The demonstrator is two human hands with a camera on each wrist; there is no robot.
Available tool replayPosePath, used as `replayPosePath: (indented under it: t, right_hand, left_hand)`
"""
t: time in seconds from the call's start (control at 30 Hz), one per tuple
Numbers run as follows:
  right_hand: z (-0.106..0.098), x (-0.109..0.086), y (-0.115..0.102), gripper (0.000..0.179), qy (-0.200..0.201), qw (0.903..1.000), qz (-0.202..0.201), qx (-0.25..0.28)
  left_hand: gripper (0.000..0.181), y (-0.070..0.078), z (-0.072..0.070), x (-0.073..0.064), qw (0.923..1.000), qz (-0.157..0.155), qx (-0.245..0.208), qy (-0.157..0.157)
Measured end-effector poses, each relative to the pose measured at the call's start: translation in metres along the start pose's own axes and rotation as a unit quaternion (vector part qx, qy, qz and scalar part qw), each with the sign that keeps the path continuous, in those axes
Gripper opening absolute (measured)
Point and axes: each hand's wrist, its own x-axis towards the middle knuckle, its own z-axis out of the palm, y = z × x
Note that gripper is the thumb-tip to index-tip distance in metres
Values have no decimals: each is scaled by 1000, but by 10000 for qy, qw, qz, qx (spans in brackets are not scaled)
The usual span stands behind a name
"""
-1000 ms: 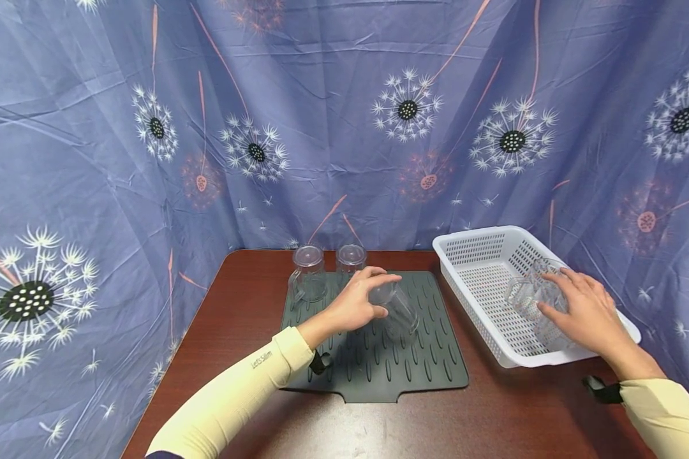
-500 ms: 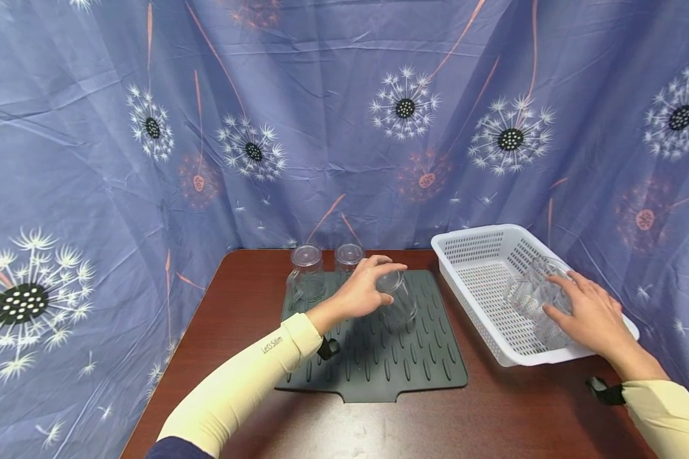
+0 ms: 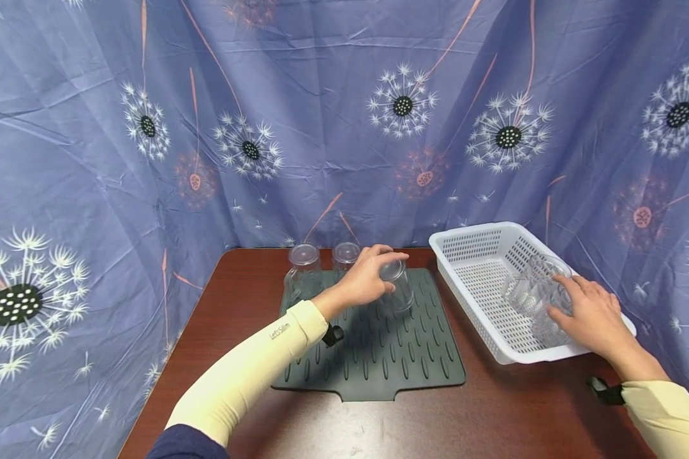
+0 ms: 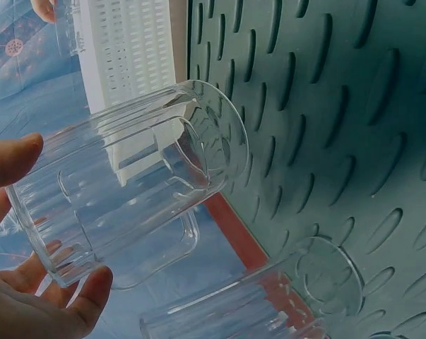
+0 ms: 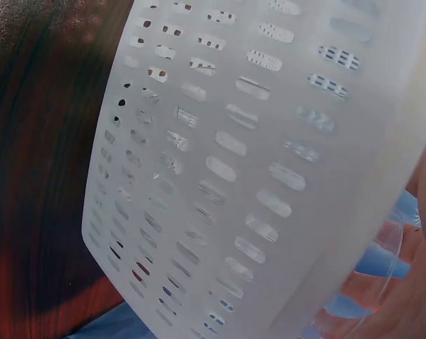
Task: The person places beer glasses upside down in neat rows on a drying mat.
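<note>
My left hand (image 3: 370, 280) grips a clear glass mug (image 3: 400, 292) round its base, bottom up, over the back right part of the dark drying mat (image 3: 373, 376). The left wrist view shows thumb and fingers spread about the base, with the mug's rim toward the ridged mat and its handle on the far side. Inside the white basket (image 3: 475, 324), my right hand (image 3: 592, 315) holds a glass mug (image 3: 548, 325) between thumb and fingers. Another clear mug (image 3: 519, 292) lies beside it. The basket's wall hides most of this grip in the right wrist view.
Two more glass mugs, a left one (image 3: 304, 268) and a right one (image 3: 346, 253), stand upside down along the mat's back edge. The brown table (image 3: 247, 293) carries mat and basket. A blue dandelion-print curtain (image 3: 321, 127) hangs behind.
My left hand has moved back and slightly right, and its mug has swung from tilted to nearly upright, bottom up. The right hand stays at the basket, almost still.
</note>
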Motion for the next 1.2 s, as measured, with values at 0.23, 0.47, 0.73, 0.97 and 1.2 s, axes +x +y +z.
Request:
replayPosePath:
  t: [0.23,0.47,0.73,0.97,1.2]
  right_hand:
    - [-1,-3,-2,67,-224,9996,141,-117]
    - [-3,-4,0,69,-245,9995,118,-182]
    - [-1,-4,-2,66,-170,9996,57,-214]
    - [-2,-4,-3,64,-201,9995,31,-227]
    - [-3,-5,-4,65,-206,9996,58,-184]
  left_hand:
    - [71,2,-2,11,9999,-33,153,48]
    - [69,2,-3,22,9995,-35,300,-26]
    - [67,-1,2,30,9993,-210,284,-156]
    - [67,-4,6,37,9992,-176,310,-178]
    - [68,-2,6,43,9987,-272,396,-198]
